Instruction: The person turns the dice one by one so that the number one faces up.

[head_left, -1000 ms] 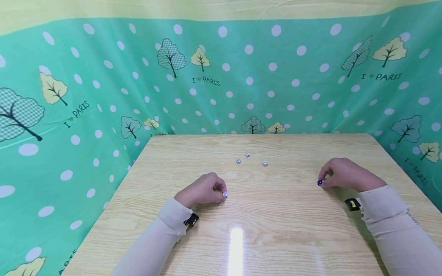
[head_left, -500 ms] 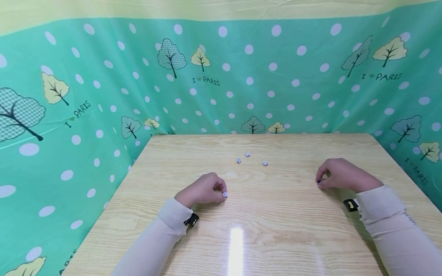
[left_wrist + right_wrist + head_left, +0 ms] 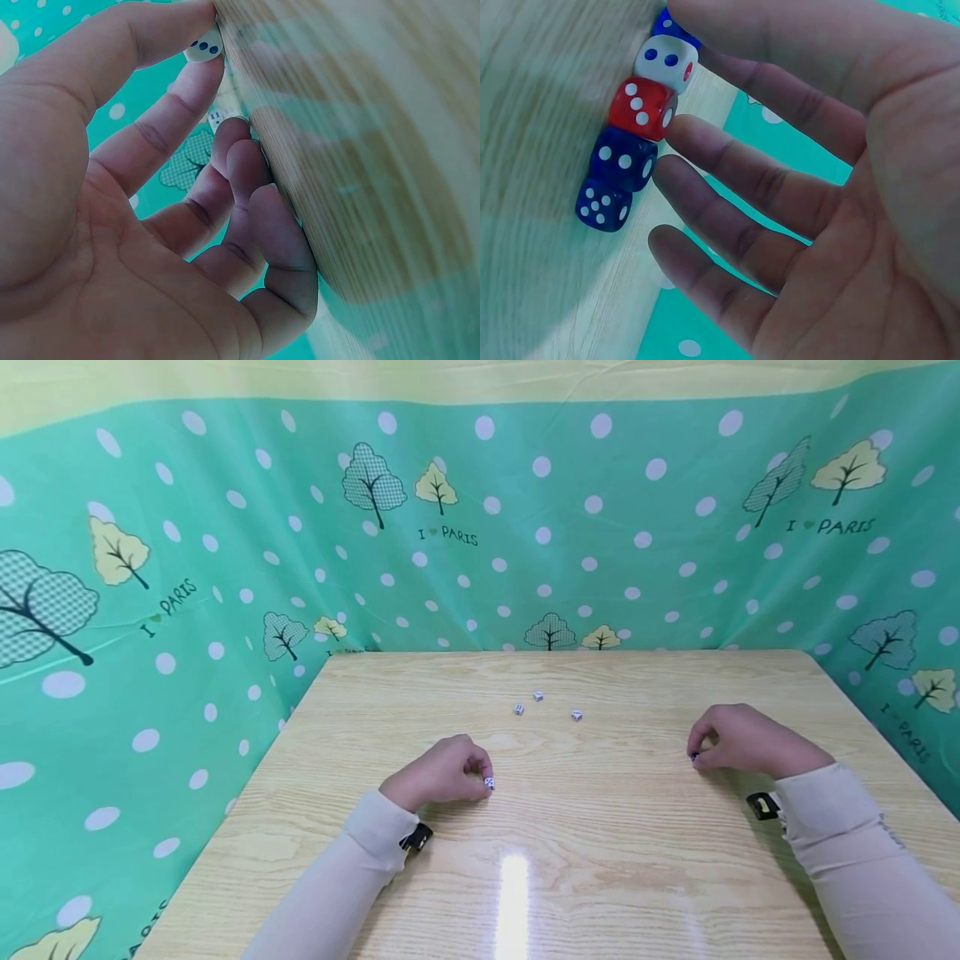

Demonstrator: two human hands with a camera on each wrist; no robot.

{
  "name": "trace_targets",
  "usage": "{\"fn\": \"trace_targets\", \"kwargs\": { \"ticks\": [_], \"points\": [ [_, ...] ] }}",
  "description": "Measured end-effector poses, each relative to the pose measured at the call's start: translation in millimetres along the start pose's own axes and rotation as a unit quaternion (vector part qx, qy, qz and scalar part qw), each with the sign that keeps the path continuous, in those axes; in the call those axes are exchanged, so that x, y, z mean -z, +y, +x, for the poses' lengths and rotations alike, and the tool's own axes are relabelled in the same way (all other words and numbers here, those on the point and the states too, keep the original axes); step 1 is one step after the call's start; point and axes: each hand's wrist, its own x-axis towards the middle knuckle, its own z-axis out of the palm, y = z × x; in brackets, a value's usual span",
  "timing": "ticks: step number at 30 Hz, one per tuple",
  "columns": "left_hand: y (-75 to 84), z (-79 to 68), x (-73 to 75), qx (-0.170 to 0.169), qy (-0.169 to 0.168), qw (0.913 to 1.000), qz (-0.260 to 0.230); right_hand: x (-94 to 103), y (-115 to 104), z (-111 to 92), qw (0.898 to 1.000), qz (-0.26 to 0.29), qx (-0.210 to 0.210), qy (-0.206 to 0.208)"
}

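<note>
In the head view my left hand (image 3: 442,772) is low over the table, left of centre. Its thumb and forefinger pinch a white die (image 3: 489,783) with dark pips; in the left wrist view its other fingers curl against the tabletop. At the right, my right hand (image 3: 742,742) pinches a blue die (image 3: 673,28) between thumb and forefinger at one end of a line of dice. Along that line follow a white die (image 3: 660,61), a red die (image 3: 639,107) and two dark blue dice (image 3: 624,159), close together beside my other fingers. The hand hides most of this line in the head view.
Three white dice (image 3: 576,715) lie loose on the wooden table (image 3: 585,860), beyond the hands. A green dotted cloth (image 3: 480,527) with printed trees hangs behind and at both sides of the table.
My right hand has shifted slightly left with its fingers on the blue die, which is now more covered by them. The left hand and the loose white dice have stayed in place.
</note>
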Motion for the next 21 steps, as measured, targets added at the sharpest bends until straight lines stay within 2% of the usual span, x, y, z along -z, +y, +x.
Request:
{"fn": "trace_targets", "kwargs": {
  "ticks": [9, 21],
  "points": [
    [0.1, 1.5, 0.2, 0.001, -0.004, 1.0, -0.004, -2.6, -11.0, 3.9, 1.0, -0.004, 0.017, 0.01],
    [-1.7, 0.6, -1.6, 0.01, -0.009, 0.9998, -0.012, -14.6, -31.2, 33.8, 0.998, -0.021, 0.054, 0.039]
  ]
}}
